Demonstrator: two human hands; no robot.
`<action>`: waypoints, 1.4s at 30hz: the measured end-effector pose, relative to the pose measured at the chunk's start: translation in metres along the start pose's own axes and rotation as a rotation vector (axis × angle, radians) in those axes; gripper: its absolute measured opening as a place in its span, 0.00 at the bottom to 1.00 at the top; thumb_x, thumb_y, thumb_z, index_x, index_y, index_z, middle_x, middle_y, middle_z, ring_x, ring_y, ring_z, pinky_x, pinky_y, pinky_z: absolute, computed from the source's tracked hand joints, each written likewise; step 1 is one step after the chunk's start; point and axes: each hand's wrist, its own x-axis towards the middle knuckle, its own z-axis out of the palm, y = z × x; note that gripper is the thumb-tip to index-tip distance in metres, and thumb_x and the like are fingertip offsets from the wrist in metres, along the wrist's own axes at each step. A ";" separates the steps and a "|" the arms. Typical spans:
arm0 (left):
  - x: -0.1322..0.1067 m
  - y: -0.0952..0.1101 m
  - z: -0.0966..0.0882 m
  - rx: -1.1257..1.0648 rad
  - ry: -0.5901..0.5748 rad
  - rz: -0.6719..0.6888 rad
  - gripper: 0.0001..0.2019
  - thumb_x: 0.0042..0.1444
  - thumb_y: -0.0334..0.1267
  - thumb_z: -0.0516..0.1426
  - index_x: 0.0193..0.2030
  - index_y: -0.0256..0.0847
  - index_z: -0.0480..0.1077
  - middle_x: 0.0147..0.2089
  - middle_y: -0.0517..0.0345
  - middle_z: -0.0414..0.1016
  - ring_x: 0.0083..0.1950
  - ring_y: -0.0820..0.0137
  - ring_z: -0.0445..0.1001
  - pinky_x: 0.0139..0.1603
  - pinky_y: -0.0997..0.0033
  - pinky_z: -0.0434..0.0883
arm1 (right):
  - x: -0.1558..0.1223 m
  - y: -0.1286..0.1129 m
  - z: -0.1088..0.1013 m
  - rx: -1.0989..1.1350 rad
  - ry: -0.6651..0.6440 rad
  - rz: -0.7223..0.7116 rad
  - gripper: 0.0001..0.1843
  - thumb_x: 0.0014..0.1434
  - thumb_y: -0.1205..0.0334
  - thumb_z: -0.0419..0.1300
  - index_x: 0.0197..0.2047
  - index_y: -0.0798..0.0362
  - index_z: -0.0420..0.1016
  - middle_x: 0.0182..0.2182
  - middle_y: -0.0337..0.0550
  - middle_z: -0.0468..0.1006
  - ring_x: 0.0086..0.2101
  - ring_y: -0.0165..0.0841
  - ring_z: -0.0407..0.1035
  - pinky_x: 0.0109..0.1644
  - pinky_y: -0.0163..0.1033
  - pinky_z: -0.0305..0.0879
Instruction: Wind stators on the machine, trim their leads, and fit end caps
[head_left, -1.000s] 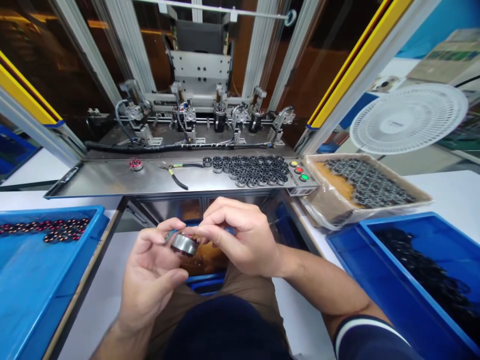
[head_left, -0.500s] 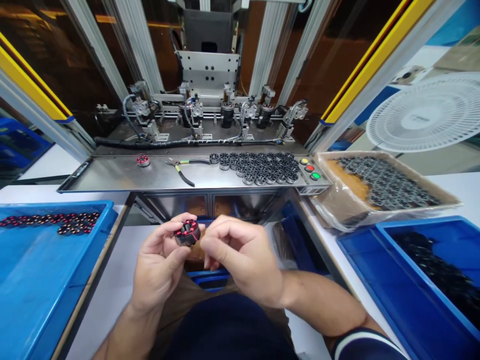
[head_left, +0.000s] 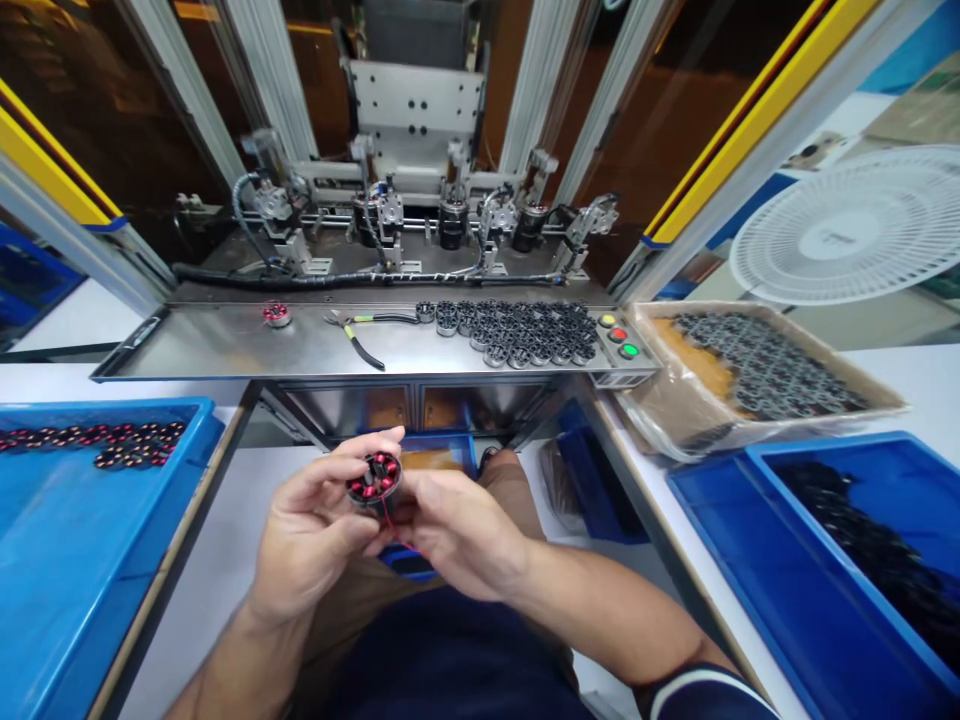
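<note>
My left hand (head_left: 300, 530) grips a motor stator (head_left: 374, 478) between thumb and fingers. It is a round black part with red coil windings, its wound face tilted up toward me. My right hand (head_left: 469, 525) closes on the near right side of the stator, thumb along its edge, fingers partly hidden beneath. A thin red wire (head_left: 390, 520) hangs from the stator and runs across my right fingers. Another red-wound stator (head_left: 276, 315) sits on the left of the metal ledge.
Side cutters (head_left: 358, 335) and many black stators (head_left: 517, 330) lie on the metal ledge (head_left: 202, 350), left of push buttons (head_left: 618, 335). A machine with fixtures (head_left: 450, 225) stands behind. Blue bins (head_left: 75, 540) flank me; a lined box (head_left: 765, 365) and a fan (head_left: 840, 235) are right.
My right hand has turned from a pinch beside the stator to holding it from the right and below. The stator's face has tilted toward me, and the red wire now hangs down.
</note>
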 end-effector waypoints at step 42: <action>-0.015 0.029 0.001 1.037 -0.055 0.297 0.29 0.47 0.26 0.66 0.57 0.49 0.72 0.53 0.56 0.77 0.51 0.63 0.77 0.55 0.65 0.73 | -0.023 -0.047 -0.002 -1.268 0.058 -0.726 0.15 0.52 0.53 0.70 0.35 0.54 0.74 0.42 0.50 0.70 0.40 0.37 0.68 0.44 0.43 0.69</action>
